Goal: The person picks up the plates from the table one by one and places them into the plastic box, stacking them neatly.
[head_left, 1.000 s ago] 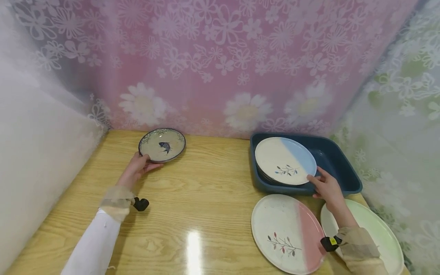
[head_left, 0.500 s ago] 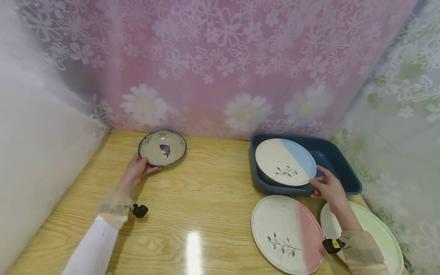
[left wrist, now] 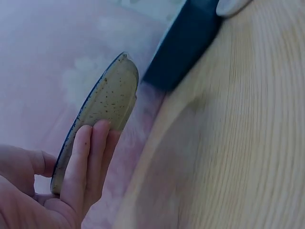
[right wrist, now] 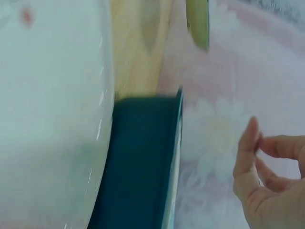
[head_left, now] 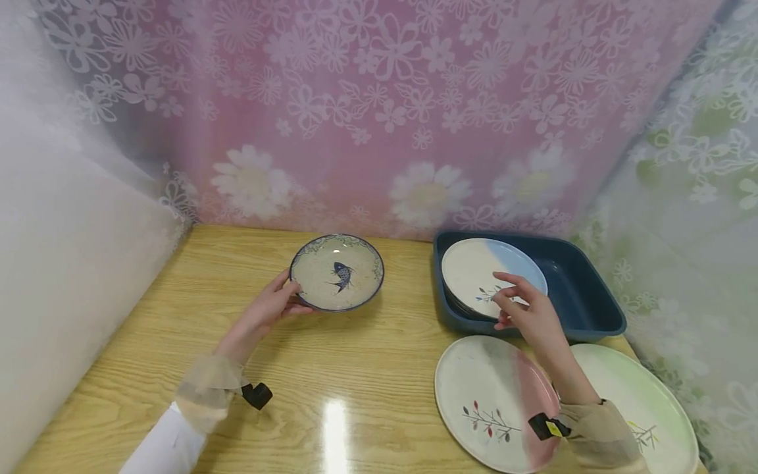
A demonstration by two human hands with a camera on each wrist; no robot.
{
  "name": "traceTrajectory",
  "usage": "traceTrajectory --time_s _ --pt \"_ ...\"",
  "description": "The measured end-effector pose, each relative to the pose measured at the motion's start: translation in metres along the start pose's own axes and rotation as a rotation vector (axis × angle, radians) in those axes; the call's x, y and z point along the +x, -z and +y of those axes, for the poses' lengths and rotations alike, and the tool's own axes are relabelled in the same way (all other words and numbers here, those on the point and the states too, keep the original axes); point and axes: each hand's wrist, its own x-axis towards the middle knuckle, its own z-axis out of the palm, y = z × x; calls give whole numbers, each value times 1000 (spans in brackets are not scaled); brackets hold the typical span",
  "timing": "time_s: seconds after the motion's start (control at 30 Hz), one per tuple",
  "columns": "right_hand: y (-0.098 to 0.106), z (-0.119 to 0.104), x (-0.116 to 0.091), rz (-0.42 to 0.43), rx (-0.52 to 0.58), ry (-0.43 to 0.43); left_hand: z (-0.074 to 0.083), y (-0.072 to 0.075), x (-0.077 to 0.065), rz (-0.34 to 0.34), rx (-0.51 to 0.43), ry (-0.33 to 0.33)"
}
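My left hand grips a round fish-patterned dish with a blue rim, thumb on its rim and fingers beneath. In the left wrist view, the dish's speckled underside shows, held up off the table, with its shadow on the wood. My right hand hovers over the front of the blue-and-cream plate, fingers loosely bent. The right wrist view shows this hand with nothing between thumb and fingers. That plate lies on a stack inside the dark blue basin.
A large pink-and-white plate lies on the wooden table in front of the basin. To its right, a green plate sits partly under my right forearm. Flowered curtains hang behind and at the right.
My left hand has carried the fish dish rightward and toward me. The right hand has left the right edge of the blue-and-cream plate and moved left over it.
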Motion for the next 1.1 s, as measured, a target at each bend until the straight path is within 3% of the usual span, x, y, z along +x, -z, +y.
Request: traceTrajectory --time_s 0.17,0.37,0.6,0.83,1.1 --pt "-28 -14 -2 -223 146 2 5 -28 -13 -83 23 12" --pt "-59 -22 -8 -403 215 -118 3 -52 -30 -172 67 11" --pt "-75 -20 -18 -457 289 -197 -6 -67 -49 -204 43 29" --pt "-78 -13 -30 -463 306 -244 -20 -71 -54 -231 25 73" --pt "-77 -11 -32 -423 322 -209 -20 -74 -56 -266 18 72"
